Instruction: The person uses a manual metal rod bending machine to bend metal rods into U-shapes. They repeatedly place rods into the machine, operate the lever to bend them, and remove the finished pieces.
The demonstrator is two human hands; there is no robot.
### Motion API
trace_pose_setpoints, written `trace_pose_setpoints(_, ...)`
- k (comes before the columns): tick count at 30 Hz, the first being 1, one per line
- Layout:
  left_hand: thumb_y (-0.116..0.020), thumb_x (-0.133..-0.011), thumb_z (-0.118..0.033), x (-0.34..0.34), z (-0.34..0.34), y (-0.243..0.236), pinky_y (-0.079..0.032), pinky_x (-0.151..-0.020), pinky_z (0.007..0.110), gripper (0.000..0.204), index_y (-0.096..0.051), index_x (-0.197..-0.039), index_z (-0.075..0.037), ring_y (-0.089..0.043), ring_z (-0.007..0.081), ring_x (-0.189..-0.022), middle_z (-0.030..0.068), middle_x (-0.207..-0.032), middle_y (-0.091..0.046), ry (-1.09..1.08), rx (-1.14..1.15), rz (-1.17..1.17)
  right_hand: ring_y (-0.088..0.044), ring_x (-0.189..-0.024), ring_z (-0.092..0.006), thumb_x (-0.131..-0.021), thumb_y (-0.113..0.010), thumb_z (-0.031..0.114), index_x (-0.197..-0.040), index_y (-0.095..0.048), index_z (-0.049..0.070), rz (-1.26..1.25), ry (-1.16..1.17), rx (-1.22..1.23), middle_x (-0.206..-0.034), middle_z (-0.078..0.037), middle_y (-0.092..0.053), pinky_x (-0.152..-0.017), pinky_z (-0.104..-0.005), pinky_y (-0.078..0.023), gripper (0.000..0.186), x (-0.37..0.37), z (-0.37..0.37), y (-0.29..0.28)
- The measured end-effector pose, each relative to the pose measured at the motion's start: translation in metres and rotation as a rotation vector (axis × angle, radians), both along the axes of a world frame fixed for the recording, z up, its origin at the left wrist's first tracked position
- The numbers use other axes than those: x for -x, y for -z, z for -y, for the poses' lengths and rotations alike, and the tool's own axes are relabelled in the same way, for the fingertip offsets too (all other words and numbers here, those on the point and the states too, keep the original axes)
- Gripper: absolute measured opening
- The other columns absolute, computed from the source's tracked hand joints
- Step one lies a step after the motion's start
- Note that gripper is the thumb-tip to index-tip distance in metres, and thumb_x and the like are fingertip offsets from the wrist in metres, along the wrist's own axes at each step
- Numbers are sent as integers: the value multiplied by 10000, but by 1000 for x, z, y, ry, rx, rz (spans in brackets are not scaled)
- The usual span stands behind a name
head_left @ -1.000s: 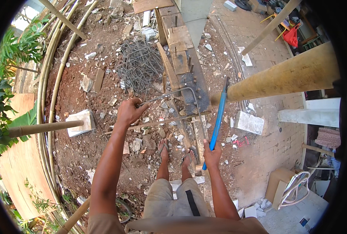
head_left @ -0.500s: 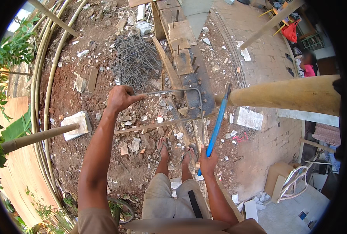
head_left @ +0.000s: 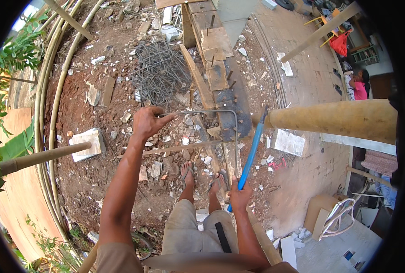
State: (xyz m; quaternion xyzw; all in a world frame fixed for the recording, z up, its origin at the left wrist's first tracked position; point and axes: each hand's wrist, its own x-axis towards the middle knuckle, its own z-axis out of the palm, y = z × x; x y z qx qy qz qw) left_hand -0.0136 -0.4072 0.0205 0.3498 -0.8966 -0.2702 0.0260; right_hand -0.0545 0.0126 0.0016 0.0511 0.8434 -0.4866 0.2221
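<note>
My left hand (head_left: pixel 148 122) pinches one end of a thin steel rod (head_left: pixel 207 111), thumb stretched along it. From there the rod runs right, turns at a sharp corner and comes back toward me. My right hand (head_left: pixel 240 196) is closed round a blue-handled bar bender (head_left: pixel 251 157), its dark head pointing away from me. The rod's near end passes down at my right hand; whether the fingers hold it too is hidden. Beyond the rod's corner lies a wooden bending bench (head_left: pixel 218 38) with a dark metal plate and several upright pins.
A heap of bent steel pieces (head_left: pixel 159 75) lies on the rubble left of the bench. A thick bamboo pole (head_left: pixel 334 116) juts in from the right. A thinner pole (head_left: pixel 47 157) meets a white block at left. A person (head_left: pixel 360 85) in pink is at the far right.
Both hands, with the rod and the blue-handled bar bender, sit slightly lower in the picture. My left hand has shifted a little to the right. Both grips stay closed.
</note>
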Motion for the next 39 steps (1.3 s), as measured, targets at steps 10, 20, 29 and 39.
trace_pose_setpoints(10, -880, -768, -654, -6, -6, 11, -494, -563, 377, 602, -844, -854, -60, -652, 174, -586, 78, -678, -732, -88, -69, 13, -513, -620, -64, -995, -785, 206, -947, -716, -13, -98, -10, 15, -693, -14, -615, -553, -299, -425, 235, 19, 8, -17)
trace_pose_setpoints(20, -901, -762, -613, 17, 26, 3, -441, -524, 343, 548, -811, -771, -72, -568, 128, -527, 24, -599, -674, -41, -170, 201, -525, -495, -66, -1010, -776, 259, -903, -650, 14, -65, -64, 34, -630, 13, -562, -447, -276, -402, 295, 13, -4, 7)
trace_pose_setpoints(29, -879, -831, -517, 33, -18, 29, -535, -666, 398, 497, -834, -940, -34, -709, 214, -726, 116, -835, -774, 4, -229, -136, -499, -603, -54, -1007, -768, 205, -969, -715, -16, -17, -63, 30, -688, 2, -599, -524, -276, -420, 230, 24, 2, 8)
trace_pose_setpoints(39, -874, -839, -533, 38, -30, 7, -536, -685, 396, 492, -860, -995, -67, -707, 202, -715, 95, -794, -781, -77, -319, 66, -571, -670, -178, -938, -806, 180, -950, -747, 10, -95, -451, -5, -767, -71, -615, -633, -346, -463, 180, 74, -84, -45)
